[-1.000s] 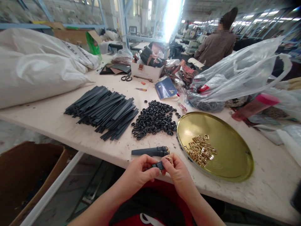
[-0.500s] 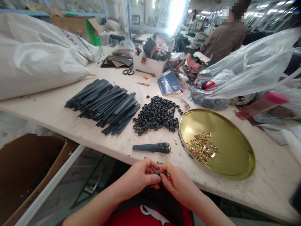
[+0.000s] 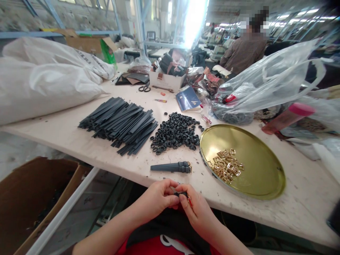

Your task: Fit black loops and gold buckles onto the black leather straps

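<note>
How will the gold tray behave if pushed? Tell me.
The tray looks thin and stiff, so it should slide without bending. Its loose buckles would probably shift, though the raised edge should keep them in.

Both forearms extend forward from the lower frame and converge. Left hand (image 3: pixel 161 195) and right hand (image 3: pixel 196 206) meet at the fingertips, thumbs nearly touching, fingers curled inward in a pinching grip. Wrists appear near straight; both forearms are bare.
</note>
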A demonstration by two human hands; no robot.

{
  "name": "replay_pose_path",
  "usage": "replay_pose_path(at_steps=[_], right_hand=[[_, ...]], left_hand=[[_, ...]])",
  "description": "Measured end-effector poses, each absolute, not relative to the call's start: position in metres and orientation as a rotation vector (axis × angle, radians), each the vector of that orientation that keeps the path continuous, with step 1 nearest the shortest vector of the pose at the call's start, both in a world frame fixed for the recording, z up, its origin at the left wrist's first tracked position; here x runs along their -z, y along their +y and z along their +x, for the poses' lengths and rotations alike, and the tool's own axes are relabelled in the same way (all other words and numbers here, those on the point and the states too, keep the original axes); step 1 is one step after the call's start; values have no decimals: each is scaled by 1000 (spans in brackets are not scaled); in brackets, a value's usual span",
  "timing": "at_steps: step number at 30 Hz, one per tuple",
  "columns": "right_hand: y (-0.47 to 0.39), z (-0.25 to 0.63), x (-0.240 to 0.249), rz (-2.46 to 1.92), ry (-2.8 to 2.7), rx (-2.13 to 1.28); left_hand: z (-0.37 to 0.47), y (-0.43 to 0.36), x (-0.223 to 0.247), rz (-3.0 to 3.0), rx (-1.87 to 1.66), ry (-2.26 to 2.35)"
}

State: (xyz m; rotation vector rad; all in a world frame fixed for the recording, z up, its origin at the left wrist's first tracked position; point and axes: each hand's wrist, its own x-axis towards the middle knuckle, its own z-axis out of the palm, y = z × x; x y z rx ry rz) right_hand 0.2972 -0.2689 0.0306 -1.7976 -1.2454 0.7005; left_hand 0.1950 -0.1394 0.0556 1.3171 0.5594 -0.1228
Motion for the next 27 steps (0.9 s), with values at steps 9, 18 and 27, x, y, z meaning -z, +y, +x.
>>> replay_pose_path(at_steps=[9, 18, 27], right_hand=[[-260, 308, -38, -1786, -1196, -660], [-234, 323, -37, -1845, -1192, -559], [-184, 367, -7, -2103, -1497, -131]], left_hand=[[196, -122, -73, 1102, 179, 600], [220, -112, -60, 1413, 51, 594], [238, 25, -83, 2805, -245, 1229]])
